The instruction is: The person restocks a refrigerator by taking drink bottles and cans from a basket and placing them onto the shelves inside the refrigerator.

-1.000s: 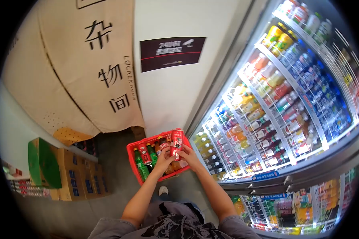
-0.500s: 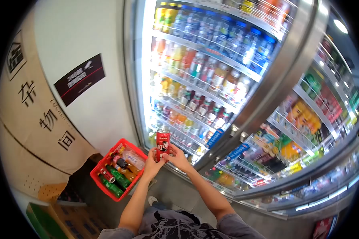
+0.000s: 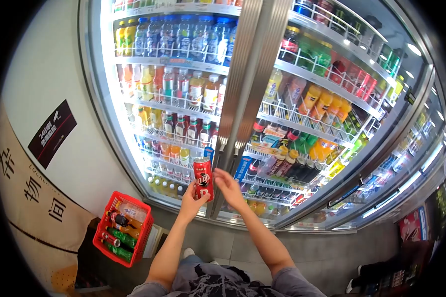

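A red soda can point(image 3: 203, 179) stands upright in front of my chest, its printed label facing me. My left hand point(image 3: 191, 204) wraps round its lower left side, with the thumb across the front. My right hand point(image 3: 227, 188) is just right of the can, fingers loosely stretched and nothing in them. Whether a fingertip still brushes the can is hard to tell. Below and to the left, a red plastic basket point(image 3: 145, 231) holds several items, among them green bottles point(image 3: 121, 237), another red can point(image 3: 111, 239) and a dark-capped cola bottle point(image 3: 119, 219).
Closed glass-door fridges with drink-filled shelves curve across the front and right. Two metal door handles point(image 3: 222, 148) meet near the can. A white wall and a beige curtain point(image 3: 39, 198) are on the left. Another person's shoe point(image 3: 350, 286) shows at the lower right.
My view has turned right, so the fridge and basket appear farther left. My right hand has come off the can and opened, while my left hand keeps hold of it.
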Action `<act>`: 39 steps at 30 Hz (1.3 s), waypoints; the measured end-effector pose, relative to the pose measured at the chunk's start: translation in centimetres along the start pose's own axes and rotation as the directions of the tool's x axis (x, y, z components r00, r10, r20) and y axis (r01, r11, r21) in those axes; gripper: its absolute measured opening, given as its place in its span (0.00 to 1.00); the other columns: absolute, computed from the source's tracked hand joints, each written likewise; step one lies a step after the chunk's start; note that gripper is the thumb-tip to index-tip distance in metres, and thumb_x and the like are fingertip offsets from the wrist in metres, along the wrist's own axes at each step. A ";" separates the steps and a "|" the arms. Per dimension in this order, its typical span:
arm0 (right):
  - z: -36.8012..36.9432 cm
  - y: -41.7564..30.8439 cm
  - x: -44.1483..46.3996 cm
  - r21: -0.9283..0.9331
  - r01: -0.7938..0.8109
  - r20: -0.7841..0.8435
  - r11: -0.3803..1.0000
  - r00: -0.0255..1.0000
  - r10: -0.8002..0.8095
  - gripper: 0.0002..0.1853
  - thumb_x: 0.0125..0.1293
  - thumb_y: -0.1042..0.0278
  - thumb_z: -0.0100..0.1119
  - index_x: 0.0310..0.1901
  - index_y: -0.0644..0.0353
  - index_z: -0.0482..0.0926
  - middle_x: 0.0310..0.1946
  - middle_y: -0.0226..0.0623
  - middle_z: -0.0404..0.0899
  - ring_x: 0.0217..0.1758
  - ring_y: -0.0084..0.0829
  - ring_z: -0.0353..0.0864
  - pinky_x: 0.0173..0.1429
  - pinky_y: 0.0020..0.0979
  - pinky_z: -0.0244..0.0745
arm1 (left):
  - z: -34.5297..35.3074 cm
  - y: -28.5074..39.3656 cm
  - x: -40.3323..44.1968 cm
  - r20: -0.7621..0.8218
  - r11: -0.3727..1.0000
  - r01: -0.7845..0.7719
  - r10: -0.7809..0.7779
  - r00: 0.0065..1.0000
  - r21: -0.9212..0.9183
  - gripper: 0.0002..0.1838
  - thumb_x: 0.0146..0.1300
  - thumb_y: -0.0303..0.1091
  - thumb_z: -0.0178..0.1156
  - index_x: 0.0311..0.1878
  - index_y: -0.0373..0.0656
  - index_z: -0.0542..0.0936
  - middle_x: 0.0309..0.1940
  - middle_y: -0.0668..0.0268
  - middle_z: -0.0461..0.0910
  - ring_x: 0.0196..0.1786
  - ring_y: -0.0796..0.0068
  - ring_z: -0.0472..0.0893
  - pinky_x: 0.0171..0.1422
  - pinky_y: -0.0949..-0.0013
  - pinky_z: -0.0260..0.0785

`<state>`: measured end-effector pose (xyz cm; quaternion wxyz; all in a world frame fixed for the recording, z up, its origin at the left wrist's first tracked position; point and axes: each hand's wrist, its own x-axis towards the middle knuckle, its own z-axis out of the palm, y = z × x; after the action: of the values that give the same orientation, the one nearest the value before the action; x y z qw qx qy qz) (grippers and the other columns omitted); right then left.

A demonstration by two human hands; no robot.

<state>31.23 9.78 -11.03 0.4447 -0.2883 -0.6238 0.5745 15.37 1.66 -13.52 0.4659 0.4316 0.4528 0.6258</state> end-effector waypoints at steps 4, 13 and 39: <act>-4.1 -2.2 2.4 -0.283 -0.021 -0.413 0.959 0.905 -0.102 0.16 0.72 0.63 0.57 0.55 0.65 0.77 0.47 0.40 0.83 0.51 0.26 0.80 0.56 0.27 0.73 | 1.2 0.7 2.1 0.043 0.998 -0.010 0.013 0.999 -0.067 0.39 0.61 0.25 0.67 0.72 0.35 0.58 0.58 0.60 0.75 0.57 0.74 0.77 0.61 0.69 0.71; -4.8 1.0 8.4 -0.351 -0.266 -0.323 0.898 0.934 0.150 0.20 0.66 0.51 0.63 0.27 0.60 0.79 0.21 0.30 0.78 0.25 0.22 0.73 0.32 0.27 0.65 | 0.0 2.3 4.7 0.114 0.991 -0.026 0.041 0.993 -0.134 0.37 0.61 0.25 0.67 0.71 0.39 0.59 0.58 0.61 0.75 0.57 0.74 0.78 0.61 0.70 0.71; -1.6 5.0 7.3 -0.110 -0.157 -0.639 0.981 0.768 0.052 0.16 0.65 0.62 0.57 0.22 0.63 0.74 0.13 0.29 0.68 0.15 0.24 0.69 0.22 0.30 0.62 | -7.5 2.3 -0.6 0.269 0.999 0.000 0.010 0.963 -0.038 0.37 0.59 0.26 0.68 0.69 0.36 0.60 0.59 0.60 0.73 0.61 0.72 0.75 0.66 0.67 0.67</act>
<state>28.69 17.72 -14.40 0.5718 -0.5330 -0.4639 0.4170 7.87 -0.51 -13.03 0.5296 0.5049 0.3726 0.5708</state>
